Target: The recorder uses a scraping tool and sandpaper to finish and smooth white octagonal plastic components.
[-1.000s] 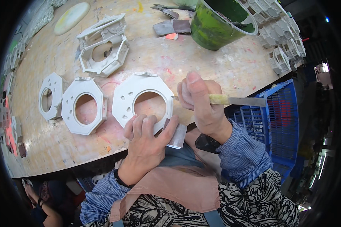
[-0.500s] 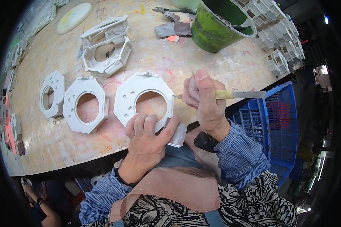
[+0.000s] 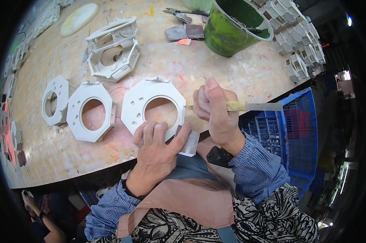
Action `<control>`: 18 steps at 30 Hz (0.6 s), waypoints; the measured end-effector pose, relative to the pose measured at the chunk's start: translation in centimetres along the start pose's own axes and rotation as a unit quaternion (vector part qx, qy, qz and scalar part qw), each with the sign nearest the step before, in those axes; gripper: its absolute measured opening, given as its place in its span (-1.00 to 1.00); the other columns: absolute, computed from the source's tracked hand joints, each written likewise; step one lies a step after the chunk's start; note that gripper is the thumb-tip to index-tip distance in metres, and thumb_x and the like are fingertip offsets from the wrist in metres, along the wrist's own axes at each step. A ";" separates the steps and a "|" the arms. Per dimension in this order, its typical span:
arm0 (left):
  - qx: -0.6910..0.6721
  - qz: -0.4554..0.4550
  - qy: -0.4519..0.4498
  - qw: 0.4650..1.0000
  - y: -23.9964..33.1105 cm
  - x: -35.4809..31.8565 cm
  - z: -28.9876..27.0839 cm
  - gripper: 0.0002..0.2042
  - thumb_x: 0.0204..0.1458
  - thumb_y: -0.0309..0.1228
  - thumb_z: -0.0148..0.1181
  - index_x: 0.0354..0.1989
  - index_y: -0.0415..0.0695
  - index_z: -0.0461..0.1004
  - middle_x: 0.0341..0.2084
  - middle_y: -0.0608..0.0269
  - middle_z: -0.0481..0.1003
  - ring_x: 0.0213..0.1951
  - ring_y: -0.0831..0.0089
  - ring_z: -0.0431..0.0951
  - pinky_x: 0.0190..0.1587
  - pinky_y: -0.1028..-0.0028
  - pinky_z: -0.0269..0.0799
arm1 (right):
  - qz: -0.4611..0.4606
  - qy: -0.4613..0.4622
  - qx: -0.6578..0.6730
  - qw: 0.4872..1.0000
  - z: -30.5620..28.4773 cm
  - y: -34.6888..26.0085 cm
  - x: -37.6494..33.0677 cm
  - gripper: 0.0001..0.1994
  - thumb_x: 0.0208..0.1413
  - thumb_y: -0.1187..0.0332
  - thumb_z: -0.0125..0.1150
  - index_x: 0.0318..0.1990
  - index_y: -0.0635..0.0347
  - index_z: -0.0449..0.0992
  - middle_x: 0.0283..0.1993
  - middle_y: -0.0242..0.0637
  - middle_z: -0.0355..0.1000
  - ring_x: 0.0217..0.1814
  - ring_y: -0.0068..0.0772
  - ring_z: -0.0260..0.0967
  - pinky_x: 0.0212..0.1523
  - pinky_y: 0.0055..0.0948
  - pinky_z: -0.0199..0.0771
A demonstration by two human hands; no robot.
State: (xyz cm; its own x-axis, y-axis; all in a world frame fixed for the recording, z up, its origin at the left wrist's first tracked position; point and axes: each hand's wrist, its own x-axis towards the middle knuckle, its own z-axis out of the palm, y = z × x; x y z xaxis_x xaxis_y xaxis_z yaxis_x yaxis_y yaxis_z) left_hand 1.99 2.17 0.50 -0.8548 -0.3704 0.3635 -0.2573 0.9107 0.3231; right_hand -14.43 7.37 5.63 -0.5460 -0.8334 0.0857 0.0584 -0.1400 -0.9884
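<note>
A worn wooden workbench (image 3: 231, 69), stained with pink and yellow, fills the view from above, with a blue plastic crate (image 3: 296, 133) standing beyond its right edge. A large green bucket (image 3: 231, 28) sits at the far side of the bench, near stacked white castings (image 3: 300, 52) at the right rim. At the near edge lies a white octagonal plate (image 3: 150, 109) with a round central hole, flat on the bench. The left hand (image 3: 158, 150) presses down on the plate's near rim, fingers spread over it, with a small grey pad (image 3: 189, 142) lying under the thumb side. The right hand (image 3: 215, 109) is clenched around a thin tool with a yellowish handle (image 3: 247, 106), its working end meeting the plate's right edge, the flat metal end pointing out toward the crate. Two more octagonal plates (image 3: 89, 113) lie in a row to the left, well clear of both hands. An open octagonal frame (image 3: 114, 52) rests farther back.
</note>
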 end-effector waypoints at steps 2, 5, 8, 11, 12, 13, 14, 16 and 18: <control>0.002 -0.001 0.001 1.000 0.0 -0.1 -0.1 -0.47 -0.08 -0.40 0.14 0.17 0.18 0.43 -0.22 0.21 0.26 -0.02 0.20 0.28 0.17 0.12 0.04 | -0.006 0.010 0.012 1.000 0.0 0.1 0.1 -0.53 0.40 0.16 -0.23 -0.63 0.08 0.07 -0.66 -0.54 -0.07 -0.64 -0.66 -0.12 -0.65 -0.57 -0.15; -0.003 0.006 0.004 1.000 0.1 0.1 -0.1 -0.47 -0.08 -0.40 0.14 0.17 0.18 0.43 -0.21 0.21 0.27 -0.02 0.20 0.29 0.17 0.12 0.04 | -0.024 0.036 0.020 0.999 -0.3 0.1 0.4 -0.53 0.39 0.15 -0.22 -0.63 0.07 0.07 -0.65 -0.54 -0.06 -0.64 -0.67 -0.12 -0.66 -0.56 -0.15; -0.005 0.005 0.001 1.000 0.0 0.0 0.0 -0.47 -0.08 -0.39 0.14 0.17 0.18 0.43 -0.21 0.21 0.27 -0.02 0.20 0.29 0.17 0.12 0.04 | -0.018 0.039 0.021 0.999 0.0 0.3 0.4 -0.53 0.39 0.14 -0.22 -0.63 0.06 0.07 -0.65 -0.54 -0.07 -0.64 -0.67 -0.12 -0.66 -0.56 -0.14; 0.001 0.000 0.002 1.000 0.0 0.0 -0.1 -0.47 -0.08 -0.40 0.14 0.17 0.18 0.42 -0.21 0.21 0.28 -0.02 0.21 0.30 0.17 0.12 0.04 | 0.023 0.015 0.035 0.999 0.4 -0.3 -0.4 -0.53 0.39 0.15 -0.22 -0.63 0.07 0.07 -0.66 -0.54 -0.08 -0.64 -0.66 -0.11 -0.65 -0.57 -0.14; 0.005 0.001 0.002 1.000 0.0 -0.1 -0.1 -0.47 -0.08 -0.40 0.14 0.17 0.17 0.42 -0.22 0.21 0.28 -0.03 0.21 0.30 0.18 0.12 0.04 | 0.051 0.001 0.049 0.997 0.3 -0.5 -0.7 -0.54 0.39 0.16 -0.22 -0.62 0.07 0.07 -0.66 -0.53 -0.09 -0.64 -0.65 -0.11 -0.65 -0.57 -0.13; 0.004 0.000 0.002 1.000 0.0 0.0 -0.1 -0.47 -0.08 -0.40 0.14 0.17 0.17 0.42 -0.22 0.21 0.28 -0.03 0.21 0.30 0.18 0.12 0.04 | 0.052 0.001 0.048 0.997 0.1 -0.5 -0.6 -0.54 0.39 0.16 -0.22 -0.62 0.07 0.07 -0.66 -0.53 -0.09 -0.64 -0.65 -0.11 -0.65 -0.57 -0.13; 0.001 0.001 0.002 1.000 0.0 0.0 -0.1 -0.47 -0.08 -0.40 0.14 0.18 0.18 0.42 -0.22 0.22 0.28 -0.03 0.21 0.30 0.18 0.12 0.04 | 0.022 0.009 0.051 0.998 -0.2 -0.4 -0.4 -0.54 0.39 0.18 -0.22 -0.62 0.08 0.08 -0.66 -0.54 -0.09 -0.64 -0.65 -0.11 -0.65 -0.57 -0.13; -0.001 0.002 0.001 1.000 -0.1 0.0 -0.1 -0.47 -0.07 -0.40 0.13 0.18 0.18 0.42 -0.22 0.22 0.28 -0.03 0.21 0.30 0.17 0.12 0.04 | -0.008 0.018 0.054 0.998 -0.4 -0.2 -0.1 -0.55 0.40 0.20 -0.22 -0.62 0.09 0.08 -0.66 -0.54 -0.08 -0.63 -0.64 -0.11 -0.65 -0.57 -0.13; -0.008 0.001 0.000 1.000 -0.1 0.0 0.1 -0.47 -0.07 -0.40 0.13 0.18 0.18 0.42 -0.22 0.22 0.28 -0.03 0.21 0.30 0.18 0.12 0.03 | -0.033 -0.025 0.030 0.999 -0.5 -0.2 0.3 -0.55 0.40 0.23 -0.25 -0.62 0.10 0.08 -0.66 -0.54 -0.08 -0.64 -0.64 -0.12 -0.65 -0.57 -0.14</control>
State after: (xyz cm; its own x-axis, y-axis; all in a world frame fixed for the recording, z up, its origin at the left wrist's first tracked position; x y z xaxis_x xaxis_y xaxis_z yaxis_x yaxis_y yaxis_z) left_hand 1.99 2.10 0.43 -0.8555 -0.3684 0.3638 -0.2483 0.9085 0.3361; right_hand -15.03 7.46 5.76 -0.5080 -0.8467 0.1585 0.0744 -0.2264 -0.9712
